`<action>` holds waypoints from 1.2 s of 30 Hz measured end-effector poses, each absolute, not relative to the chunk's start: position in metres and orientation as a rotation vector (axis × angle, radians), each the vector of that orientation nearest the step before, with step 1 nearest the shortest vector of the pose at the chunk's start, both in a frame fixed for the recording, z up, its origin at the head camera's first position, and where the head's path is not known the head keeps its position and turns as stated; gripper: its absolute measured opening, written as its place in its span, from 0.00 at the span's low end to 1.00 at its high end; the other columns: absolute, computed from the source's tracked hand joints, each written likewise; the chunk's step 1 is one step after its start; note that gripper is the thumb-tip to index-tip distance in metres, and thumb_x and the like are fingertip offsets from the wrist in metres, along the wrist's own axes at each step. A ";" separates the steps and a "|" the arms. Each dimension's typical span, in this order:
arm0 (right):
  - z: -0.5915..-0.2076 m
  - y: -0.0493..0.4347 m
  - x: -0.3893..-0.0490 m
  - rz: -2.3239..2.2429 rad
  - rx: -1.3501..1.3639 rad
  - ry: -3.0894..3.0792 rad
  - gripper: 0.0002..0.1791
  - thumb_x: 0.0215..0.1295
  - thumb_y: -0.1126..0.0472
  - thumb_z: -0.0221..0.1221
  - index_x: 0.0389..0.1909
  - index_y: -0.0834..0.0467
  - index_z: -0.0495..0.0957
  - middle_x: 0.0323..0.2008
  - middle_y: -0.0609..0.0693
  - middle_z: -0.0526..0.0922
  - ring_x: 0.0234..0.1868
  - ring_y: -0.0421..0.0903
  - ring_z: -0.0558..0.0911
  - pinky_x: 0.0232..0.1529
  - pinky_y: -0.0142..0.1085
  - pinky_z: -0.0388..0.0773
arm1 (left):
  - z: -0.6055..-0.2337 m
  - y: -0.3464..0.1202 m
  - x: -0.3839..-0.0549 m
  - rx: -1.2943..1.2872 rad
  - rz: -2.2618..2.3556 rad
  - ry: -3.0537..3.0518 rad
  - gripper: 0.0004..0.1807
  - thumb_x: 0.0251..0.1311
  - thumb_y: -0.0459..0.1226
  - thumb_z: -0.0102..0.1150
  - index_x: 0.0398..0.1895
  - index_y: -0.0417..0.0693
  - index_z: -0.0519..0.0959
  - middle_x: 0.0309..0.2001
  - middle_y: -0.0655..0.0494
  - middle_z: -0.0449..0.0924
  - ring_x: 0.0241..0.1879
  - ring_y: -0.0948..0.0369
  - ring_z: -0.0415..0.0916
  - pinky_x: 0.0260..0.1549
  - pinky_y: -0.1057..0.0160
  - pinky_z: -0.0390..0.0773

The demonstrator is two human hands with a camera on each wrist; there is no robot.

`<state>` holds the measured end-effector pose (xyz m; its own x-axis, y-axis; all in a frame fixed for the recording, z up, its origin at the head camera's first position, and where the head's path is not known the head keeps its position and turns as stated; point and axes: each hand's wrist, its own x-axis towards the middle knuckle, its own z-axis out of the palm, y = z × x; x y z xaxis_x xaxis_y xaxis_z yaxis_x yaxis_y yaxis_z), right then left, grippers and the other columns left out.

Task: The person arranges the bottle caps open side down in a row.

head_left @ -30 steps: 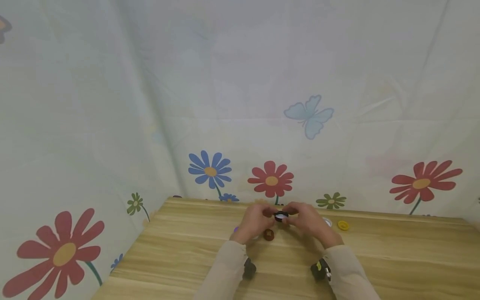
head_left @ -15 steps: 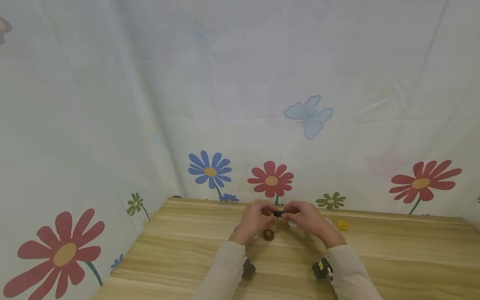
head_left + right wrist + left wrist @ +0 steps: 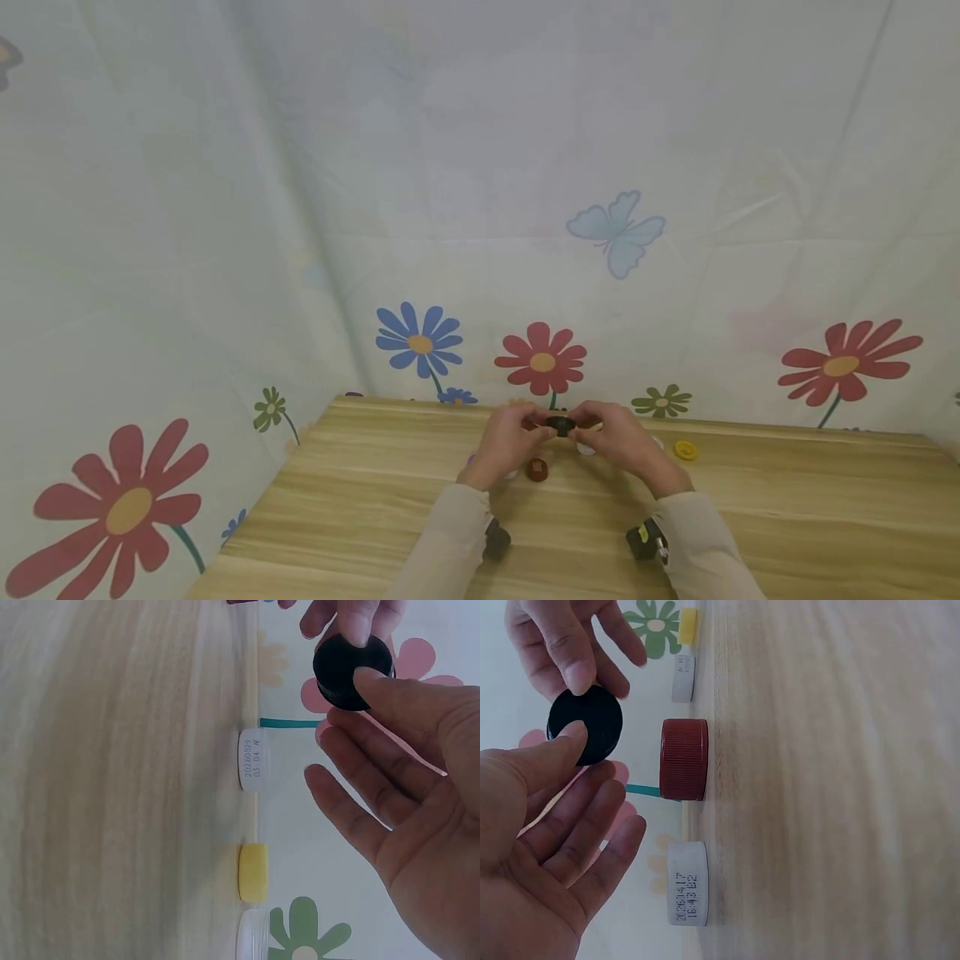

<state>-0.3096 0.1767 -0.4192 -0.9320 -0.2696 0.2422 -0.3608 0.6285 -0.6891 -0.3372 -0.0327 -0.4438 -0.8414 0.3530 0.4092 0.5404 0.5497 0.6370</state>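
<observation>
Both hands pinch one round black bottle cap (image 3: pixel 560 425) between thumbs and fingers, held above the table near its back edge. My left hand (image 3: pixel 504 446) has its thumb on the cap's flat face; the other fingers spread behind and below, as the left wrist view shows. From the opposite side my right hand (image 3: pixel 617 437) grips it, thumb also on the face. In the left wrist view a ridged red-brown cap (image 3: pixel 684 759) stands on the table close to the hands, beside a white cap (image 3: pixel 688 883) with printed numbers.
Past the right hand, another printed white cap (image 3: pixel 253 760), a yellow cap (image 3: pixel 253 871) and a whitish ridged cap (image 3: pixel 253 935) sit on the wooden table (image 3: pixel 810 517). A bit of purple (image 3: pixel 471 458) shows by the left hand. A flowered curtain (image 3: pixel 465 208) hangs behind.
The black cap has been turned between the fingers: one second ago a pale middle inside its black ring faced the head camera, now its dark outside does. The hands have barely shifted.
</observation>
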 end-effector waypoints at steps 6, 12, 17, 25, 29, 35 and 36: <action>-0.420 0.177 -0.310 1.169 0.535 -2.716 0.07 0.71 0.67 0.68 0.46 0.61 0.87 0.40 0.48 0.89 0.46 0.51 0.85 0.52 0.53 0.81 | -0.444 -0.032 -0.338 -0.752 -1.165 -2.558 0.08 0.67 0.36 0.73 0.47 0.46 0.89 0.42 0.56 0.90 0.43 0.58 0.86 0.44 0.61 0.83; -0.421 0.178 -0.311 1.192 0.524 -2.696 0.07 0.72 0.67 0.67 0.47 0.62 0.87 0.38 0.48 0.88 0.45 0.50 0.85 0.51 0.52 0.81 | -0.443 -0.032 -0.336 -0.764 -1.235 -2.537 0.15 0.66 0.31 0.73 0.55 0.43 0.86 0.41 0.51 0.90 0.40 0.56 0.88 0.43 0.61 0.84; -0.422 0.178 -0.311 1.235 0.513 -2.672 0.08 0.72 0.67 0.67 0.48 0.64 0.85 0.37 0.49 0.88 0.44 0.50 0.86 0.50 0.51 0.81 | -0.442 -0.032 -0.336 -0.769 -1.300 -2.547 0.20 0.63 0.27 0.73 0.57 0.46 0.86 0.41 0.53 0.90 0.38 0.57 0.88 0.40 0.62 0.85; -0.422 0.179 -0.310 1.268 0.491 -2.686 0.10 0.71 0.67 0.66 0.50 0.65 0.84 0.34 0.49 0.86 0.38 0.48 0.83 0.41 0.44 0.79 | -0.444 -0.033 -0.336 -0.814 -1.287 -2.548 0.23 0.59 0.25 0.75 0.58 0.47 0.86 0.40 0.51 0.89 0.36 0.58 0.87 0.39 0.63 0.85; -0.422 0.179 -0.310 1.291 0.505 -2.690 0.11 0.71 0.67 0.65 0.52 0.65 0.83 0.32 0.50 0.86 0.34 0.47 0.81 0.37 0.41 0.76 | -0.444 -0.033 -0.337 -0.820 -1.271 -2.554 0.23 0.59 0.28 0.77 0.57 0.48 0.87 0.40 0.52 0.88 0.35 0.59 0.86 0.39 0.64 0.85; -0.422 0.182 -0.310 1.334 0.570 -2.680 0.13 0.70 0.67 0.67 0.54 0.65 0.83 0.35 0.51 0.87 0.38 0.47 0.84 0.41 0.43 0.80 | -0.445 -0.034 -0.337 -0.825 -1.268 -2.553 0.22 0.59 0.30 0.78 0.57 0.49 0.87 0.39 0.53 0.88 0.35 0.59 0.86 0.39 0.64 0.84; -0.422 0.182 -0.310 1.342 0.581 -2.680 0.14 0.70 0.67 0.68 0.54 0.65 0.83 0.36 0.51 0.87 0.39 0.47 0.84 0.42 0.44 0.82 | -0.445 -0.034 -0.337 -0.824 -1.268 -2.556 0.22 0.59 0.31 0.78 0.57 0.49 0.87 0.39 0.53 0.88 0.35 0.60 0.86 0.39 0.64 0.84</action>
